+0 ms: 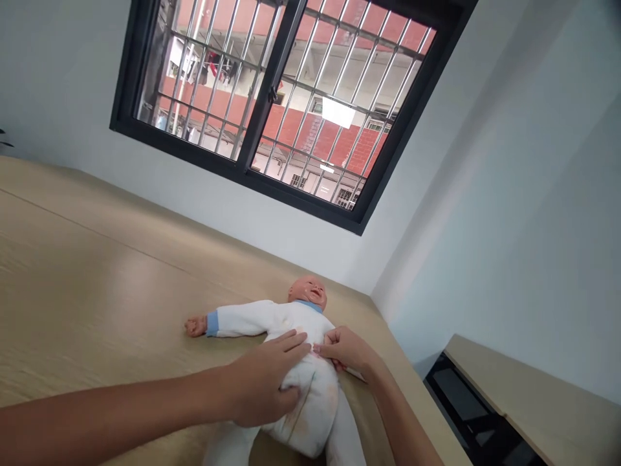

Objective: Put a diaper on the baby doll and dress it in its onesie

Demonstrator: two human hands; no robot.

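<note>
1. My left hand (262, 382) lies palm down on the front of a baby doll (291, 323), fingers slightly spread and curved, over the top of its white diaper (305, 421). I cannot tell whether it is gripping the diaper or only pressing on it.
2. My right hand (344, 349) is just beyond my left, reaching in from the other side of the doll. Its fingertips (321, 348) touch the diaper's waist edge, almost meeting my left fingers. The hand is partly closed, but I cannot tell whether it has hold of that edge.
3. The doll lies on its back on a pale wooden bench (97, 291), directly under both hands. Its head (308, 294) lies beyond my hands.
4. It wears a white onesie (291, 317) with a blue collar and cuffs. One arm stretches out past my left hand, with a blue cuff (211, 323) at the wrist.
5. A narrow white strip (354, 374) sticks out from under my right hand, resting on the bench.
6. Far beyond my hands, a black-framed window (204, 164) with steel bars is set in a pale wall (509, 194). To the right of my right hand, below the bench, sits a dark object (460, 395) under a pale ledge (485, 369).
</note>
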